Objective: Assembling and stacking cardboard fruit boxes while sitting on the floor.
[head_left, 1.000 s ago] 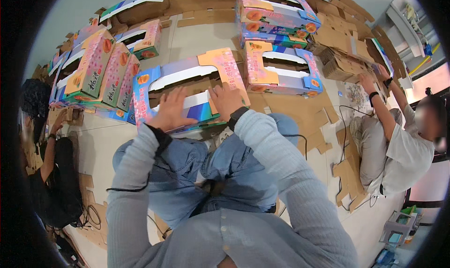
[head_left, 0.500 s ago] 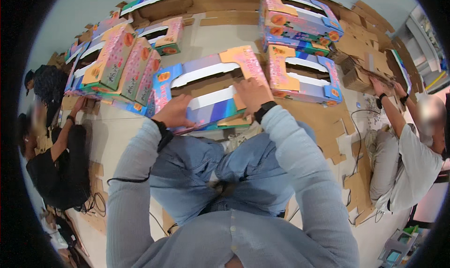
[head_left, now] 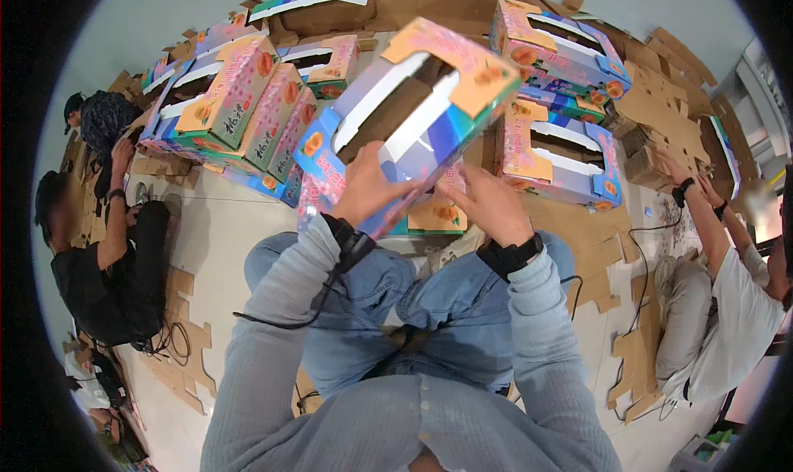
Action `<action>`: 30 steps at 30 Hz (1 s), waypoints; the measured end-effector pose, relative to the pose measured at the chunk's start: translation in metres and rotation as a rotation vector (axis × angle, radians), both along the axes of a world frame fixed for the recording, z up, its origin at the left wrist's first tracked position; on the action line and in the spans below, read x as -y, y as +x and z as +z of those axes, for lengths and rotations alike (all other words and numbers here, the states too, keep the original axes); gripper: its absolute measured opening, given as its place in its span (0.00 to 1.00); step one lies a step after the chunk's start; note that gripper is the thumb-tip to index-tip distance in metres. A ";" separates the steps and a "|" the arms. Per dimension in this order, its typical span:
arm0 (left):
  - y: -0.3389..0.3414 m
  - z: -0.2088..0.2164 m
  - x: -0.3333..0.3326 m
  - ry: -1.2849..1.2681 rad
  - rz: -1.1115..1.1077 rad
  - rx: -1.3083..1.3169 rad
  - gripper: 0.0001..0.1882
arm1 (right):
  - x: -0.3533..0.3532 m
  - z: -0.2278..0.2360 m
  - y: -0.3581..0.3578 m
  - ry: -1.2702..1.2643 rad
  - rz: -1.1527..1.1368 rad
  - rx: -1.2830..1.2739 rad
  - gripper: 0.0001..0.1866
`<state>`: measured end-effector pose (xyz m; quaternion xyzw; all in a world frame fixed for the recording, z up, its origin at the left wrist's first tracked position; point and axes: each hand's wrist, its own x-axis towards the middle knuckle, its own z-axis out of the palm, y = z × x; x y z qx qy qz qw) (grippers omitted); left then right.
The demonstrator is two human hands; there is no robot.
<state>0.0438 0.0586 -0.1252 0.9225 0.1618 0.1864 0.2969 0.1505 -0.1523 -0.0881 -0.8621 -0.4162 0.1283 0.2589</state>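
I hold a colourful printed cardboard box, pink, blue and orange with peach pictures and a long cut-out window, lifted and tilted above my knees. My left hand grips its near left edge, fingers wrapped over the blue side. My right hand holds the box's lower right part from underneath. Both wrists wear black bands. A cable runs from my left wrist down across my jeans.
Finished boxes lie in a row at the left and stacked at the back right; another lies just right of mine. Brown cardboard scraps cover the floor. One person sits at the right, others at the left.
The box lay flat on the floor under my pressing hands; now both hands have lifted it up and tipped it toward me. My view has shifted a little.
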 end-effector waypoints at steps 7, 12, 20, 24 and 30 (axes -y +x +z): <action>0.024 0.027 0.062 -0.582 0.154 0.267 0.37 | -0.003 -0.020 -0.004 0.627 0.046 -0.309 0.48; 0.024 0.036 0.060 -0.852 0.064 0.160 0.33 | 0.006 -0.030 0.003 0.633 -0.053 -0.307 0.47; 0.004 0.048 0.050 -1.587 -0.311 0.086 0.21 | 0.017 -0.023 0.000 0.564 -0.027 -0.629 0.39; -0.001 0.046 0.046 -1.660 -0.364 0.065 0.21 | 0.014 -0.022 -0.002 0.590 0.042 -0.598 0.38; -0.004 0.040 0.048 -1.676 -0.409 0.032 0.24 | 0.017 -0.011 -0.005 0.597 0.135 -0.618 0.39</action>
